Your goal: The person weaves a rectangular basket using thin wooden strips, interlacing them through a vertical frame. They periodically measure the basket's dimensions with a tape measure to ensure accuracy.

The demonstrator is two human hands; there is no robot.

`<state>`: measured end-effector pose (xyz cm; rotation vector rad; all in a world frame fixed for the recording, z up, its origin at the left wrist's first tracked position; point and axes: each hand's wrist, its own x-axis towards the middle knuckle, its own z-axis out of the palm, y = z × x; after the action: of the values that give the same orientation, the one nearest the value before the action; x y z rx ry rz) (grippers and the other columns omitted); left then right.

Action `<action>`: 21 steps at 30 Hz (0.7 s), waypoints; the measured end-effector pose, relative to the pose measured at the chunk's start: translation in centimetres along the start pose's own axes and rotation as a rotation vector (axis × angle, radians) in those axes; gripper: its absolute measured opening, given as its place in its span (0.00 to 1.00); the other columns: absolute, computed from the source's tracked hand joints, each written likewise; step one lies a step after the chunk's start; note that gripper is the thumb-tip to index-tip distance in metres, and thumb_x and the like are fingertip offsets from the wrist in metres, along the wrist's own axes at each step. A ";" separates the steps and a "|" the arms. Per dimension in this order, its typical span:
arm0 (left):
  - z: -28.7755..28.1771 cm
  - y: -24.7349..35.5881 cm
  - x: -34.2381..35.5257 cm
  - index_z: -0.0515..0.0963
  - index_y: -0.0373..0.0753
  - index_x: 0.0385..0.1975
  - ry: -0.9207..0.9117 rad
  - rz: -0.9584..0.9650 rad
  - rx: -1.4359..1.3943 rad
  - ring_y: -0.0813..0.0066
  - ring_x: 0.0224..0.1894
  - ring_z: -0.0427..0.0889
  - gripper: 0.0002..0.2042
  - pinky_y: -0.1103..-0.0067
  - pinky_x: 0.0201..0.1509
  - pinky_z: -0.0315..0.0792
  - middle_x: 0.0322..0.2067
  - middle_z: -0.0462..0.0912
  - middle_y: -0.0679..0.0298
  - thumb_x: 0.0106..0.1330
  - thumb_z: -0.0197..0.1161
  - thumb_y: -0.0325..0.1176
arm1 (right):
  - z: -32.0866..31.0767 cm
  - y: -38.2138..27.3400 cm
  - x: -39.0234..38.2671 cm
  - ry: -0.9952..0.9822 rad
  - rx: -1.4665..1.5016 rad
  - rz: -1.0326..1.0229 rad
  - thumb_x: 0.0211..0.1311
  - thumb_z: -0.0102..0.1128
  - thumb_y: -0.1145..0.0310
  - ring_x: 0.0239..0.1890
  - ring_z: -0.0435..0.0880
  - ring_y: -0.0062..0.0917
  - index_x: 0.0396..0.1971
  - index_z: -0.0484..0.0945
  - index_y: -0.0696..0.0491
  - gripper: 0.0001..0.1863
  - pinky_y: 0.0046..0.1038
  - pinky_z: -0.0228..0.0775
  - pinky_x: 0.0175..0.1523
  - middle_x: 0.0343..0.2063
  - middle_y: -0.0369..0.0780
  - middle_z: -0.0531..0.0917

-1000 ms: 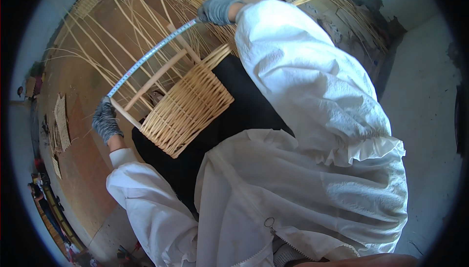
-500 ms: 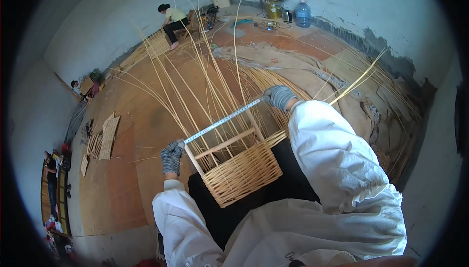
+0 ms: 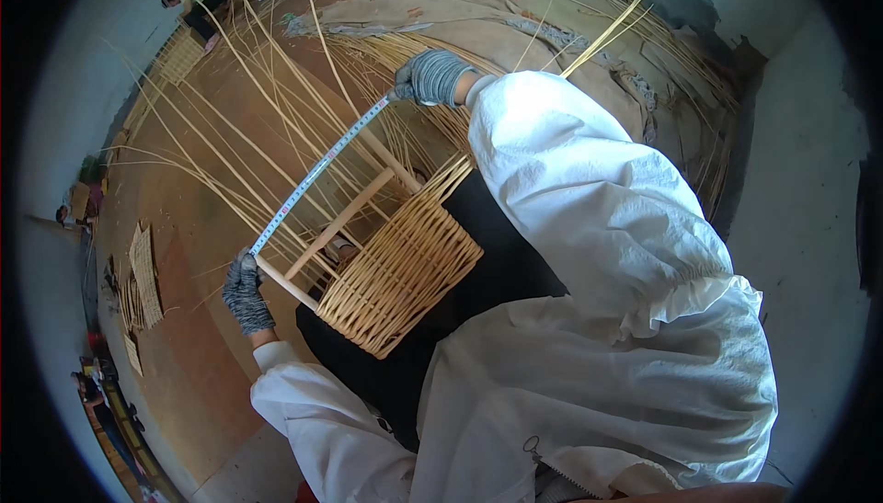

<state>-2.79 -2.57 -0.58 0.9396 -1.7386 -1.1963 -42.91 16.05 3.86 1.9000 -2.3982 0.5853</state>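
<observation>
A partly woven wicker basket [image 3: 405, 268] rests tilted on my black-covered lap, long loose canes rising from its far side. Its wooden frame has two posts and a crossbar [image 3: 340, 223]. A white tape measure [image 3: 317, 172] is stretched taut between my hands, across the post tops. My left hand [image 3: 246, 293], in a grey knit glove, pinches the tape's lower left end at the near post. At the other end my gloved right hand [image 3: 434, 77] grips the tape beside the far post; whatever its palm covers is hidden.
Bundled canes [image 3: 432, 48] and brown sacking [image 3: 414, 8] lie on the floor beyond. Woven panels [image 3: 144, 273] lie at the left. A person [image 3: 198, 2] bends over wickerwork at the far left; another person [image 3: 101, 402] is at the lower left rim.
The view has turned, so the basket and hands appear farther left and more steeply slanted. Both hands keep their hold on the stretched tape.
</observation>
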 end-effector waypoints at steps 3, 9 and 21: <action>0.0 0.0 -0.4 0.77 0.35 0.39 0.008 0.024 0.027 0.85 0.25 0.68 0.13 0.87 0.29 0.64 0.25 0.74 0.70 0.59 0.58 0.35 | 0.7 0.3 0.2 -0.041 -0.087 -0.019 0.55 0.49 0.55 0.29 0.78 0.35 0.27 0.80 0.47 0.14 0.33 0.69 0.35 0.25 0.40 0.80; 0.5 0.3 -1.9 0.78 0.38 0.36 0.055 0.119 0.054 0.86 0.24 0.63 0.10 0.85 0.25 0.59 0.23 0.70 0.75 0.61 0.57 0.36 | -0.2 -2.6 -1.3 -0.216 -0.300 0.010 0.49 0.52 0.65 0.32 0.81 0.37 0.26 0.80 0.50 0.08 0.35 0.72 0.34 0.29 0.44 0.81; 3.9 -1.2 -5.2 0.73 0.37 0.29 0.120 -0.173 -0.172 0.79 0.24 0.72 0.08 0.82 0.28 0.69 0.23 0.76 0.64 0.61 0.55 0.35 | 5.2 0.4 -26.8 -0.349 0.404 0.360 0.58 0.45 0.49 0.21 0.77 0.30 0.24 0.77 0.46 0.18 0.30 0.69 0.28 0.18 0.39 0.78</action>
<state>-4.10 3.13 -3.63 1.0515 -1.4582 -1.3484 -35.32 39.59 -7.73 1.8332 -3.0868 0.8803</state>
